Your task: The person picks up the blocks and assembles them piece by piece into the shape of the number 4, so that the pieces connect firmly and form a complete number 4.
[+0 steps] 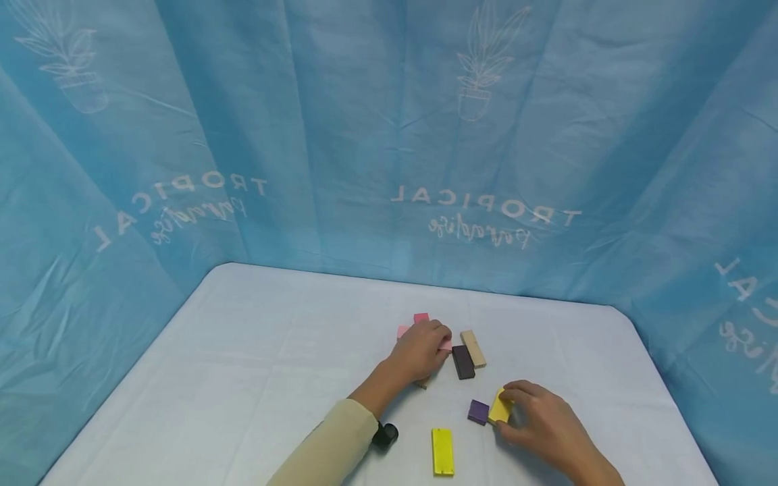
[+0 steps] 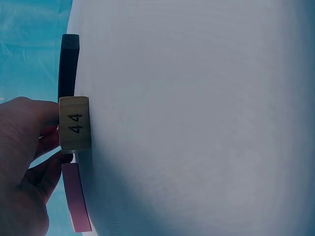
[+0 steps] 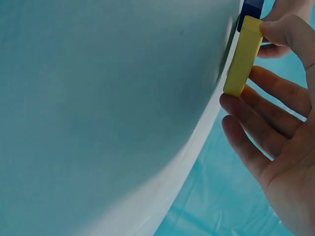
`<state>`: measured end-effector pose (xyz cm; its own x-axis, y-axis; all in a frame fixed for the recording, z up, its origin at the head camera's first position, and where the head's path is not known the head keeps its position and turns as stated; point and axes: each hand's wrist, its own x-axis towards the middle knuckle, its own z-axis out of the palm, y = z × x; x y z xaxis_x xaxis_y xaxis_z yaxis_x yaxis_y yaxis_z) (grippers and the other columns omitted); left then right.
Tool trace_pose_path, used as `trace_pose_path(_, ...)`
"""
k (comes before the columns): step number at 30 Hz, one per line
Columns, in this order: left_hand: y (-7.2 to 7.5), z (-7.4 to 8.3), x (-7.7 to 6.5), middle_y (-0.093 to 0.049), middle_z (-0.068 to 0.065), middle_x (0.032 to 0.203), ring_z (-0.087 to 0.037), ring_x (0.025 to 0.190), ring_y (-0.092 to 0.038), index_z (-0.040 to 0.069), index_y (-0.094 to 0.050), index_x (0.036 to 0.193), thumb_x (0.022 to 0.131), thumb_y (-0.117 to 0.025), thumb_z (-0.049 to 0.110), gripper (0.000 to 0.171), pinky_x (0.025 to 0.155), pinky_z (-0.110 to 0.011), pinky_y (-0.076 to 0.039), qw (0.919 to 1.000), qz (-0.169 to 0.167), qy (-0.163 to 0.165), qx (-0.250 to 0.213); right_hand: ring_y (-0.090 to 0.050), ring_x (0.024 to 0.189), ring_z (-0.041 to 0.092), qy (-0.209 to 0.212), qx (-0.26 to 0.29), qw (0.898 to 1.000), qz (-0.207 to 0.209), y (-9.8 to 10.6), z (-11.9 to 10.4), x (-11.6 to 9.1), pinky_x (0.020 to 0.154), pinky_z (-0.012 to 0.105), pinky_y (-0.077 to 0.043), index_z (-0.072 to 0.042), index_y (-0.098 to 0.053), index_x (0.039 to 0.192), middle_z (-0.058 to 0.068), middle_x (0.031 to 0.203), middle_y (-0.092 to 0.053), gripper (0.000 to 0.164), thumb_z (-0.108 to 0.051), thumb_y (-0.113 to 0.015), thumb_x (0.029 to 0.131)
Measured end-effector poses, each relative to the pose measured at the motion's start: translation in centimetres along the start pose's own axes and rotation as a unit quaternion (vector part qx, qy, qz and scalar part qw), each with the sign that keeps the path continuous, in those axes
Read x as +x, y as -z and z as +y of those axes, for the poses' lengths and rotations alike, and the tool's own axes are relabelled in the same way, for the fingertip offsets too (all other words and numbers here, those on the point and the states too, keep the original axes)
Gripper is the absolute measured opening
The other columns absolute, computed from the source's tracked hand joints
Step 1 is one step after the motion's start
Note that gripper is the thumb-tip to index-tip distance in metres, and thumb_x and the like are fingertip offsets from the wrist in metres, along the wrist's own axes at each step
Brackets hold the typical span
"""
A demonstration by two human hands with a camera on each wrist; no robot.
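My left hand (image 1: 422, 347) is at the cluster of blocks, pinching a pink block (image 1: 446, 345) between thumb and fingers. In the left wrist view, a wooden block marked 44 (image 2: 75, 124) stands in front of the fingertips and hides the grip. Beside the hand are another pink block (image 2: 76, 196), a darker pink block (image 1: 421, 317) and a dark brown block (image 1: 463, 362). On the right, my right hand (image 1: 543, 418) holds a yellow block (image 3: 243, 56) by its ends, thumb at one and fingers at the other. A purple block (image 1: 478, 412) lies against its left side.
A second yellow block (image 1: 443, 452) lies near the front of the white table (image 1: 292, 337). One pale wooden block (image 1: 473, 348) rests beside the dark brown one. Under the left sleeve (image 1: 334, 442) is a black device (image 1: 385, 436). Blue curtains (image 1: 365, 135) surround the table.
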<state>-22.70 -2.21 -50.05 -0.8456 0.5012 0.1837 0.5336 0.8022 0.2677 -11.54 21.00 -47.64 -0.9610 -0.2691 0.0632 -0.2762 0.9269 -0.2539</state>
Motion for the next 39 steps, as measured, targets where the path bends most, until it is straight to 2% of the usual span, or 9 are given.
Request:
trace_pose_path(9,0.5,-0.1,-0.1,-0.063,0.004,0.108,-0.011,0.094,-0.055,0.015,-0.066,0.115,0.091,-0.067,0.028,0.028,0.086,-0.022,-0.047,0.9999,0.004,0.009,-0.012,-0.060,0.100,0.017,0.008,-0.004,1.000,0.008,-0.4,-0.9,0.5,0.088,0.041,-0.050,-0.021,-0.073,0.097,-0.008,0.108,-0.064,0.042,-0.045,-0.083,0.064)
trace_pose_path(15,0.3,-0.1,0.0,-0.062,0.004,0.110,-0.010,0.094,-0.054,0.016,-0.065,0.116,0.092,-0.065,0.029,0.028,0.087,-0.021,-0.046,0.9999,-0.004,0.012,-0.012,-0.060,0.100,0.015,0.019,0.001,1.000,0.005,-0.4,-1.5,0.7,0.087,0.039,-0.050,-0.023,-0.073,0.096,-0.009,0.108,-0.064,0.040,-0.044,-0.084,0.064)
trace_pose_path(24,0.3,0.0,0.1,-0.062,0.004,0.108,-0.010,0.094,-0.054,0.016,-0.066,0.115,0.091,-0.065,0.027,0.026,0.087,-0.023,-0.046,0.9999,0.004,0.008,-0.009,-0.059,0.100,0.012,0.038,-0.003,0.999,0.009,-0.7,-2.6,1.0,0.087,0.038,-0.050,-0.026,-0.072,0.096,-0.011,0.108,-0.063,0.038,-0.047,-0.081,0.066)
trace_pose_path(31,0.2,0.1,0.1,-0.062,0.004,0.109,-0.010,0.094,-0.054,0.017,-0.066,0.116,0.091,-0.065,0.029,0.027,0.087,-0.022,-0.046,0.9999,-0.005,0.015,-0.007,-0.058,0.100,0.010,0.085,-0.001,0.996,0.026,-1.1,-3.1,1.3,0.086,0.035,-0.050,-0.026,-0.072,0.098,-0.010,0.109,-0.062,0.036,-0.046,-0.079,0.070)
trace_pose_path(39,0.3,0.1,0.1,-0.062,0.004,0.109,-0.011,0.094,-0.054,0.016,-0.066,0.116,0.092,-0.065,0.030,0.028,0.088,-0.023,-0.046,0.9999,-0.005,0.011,-0.011,-0.059,0.101,0.012,0.117,0.005,0.993,0.017,-1.5,-3.7,1.9,0.086,0.035,-0.051,-0.024,-0.072,0.100,-0.008,0.110,-0.063,0.037,-0.046,-0.078,0.072)
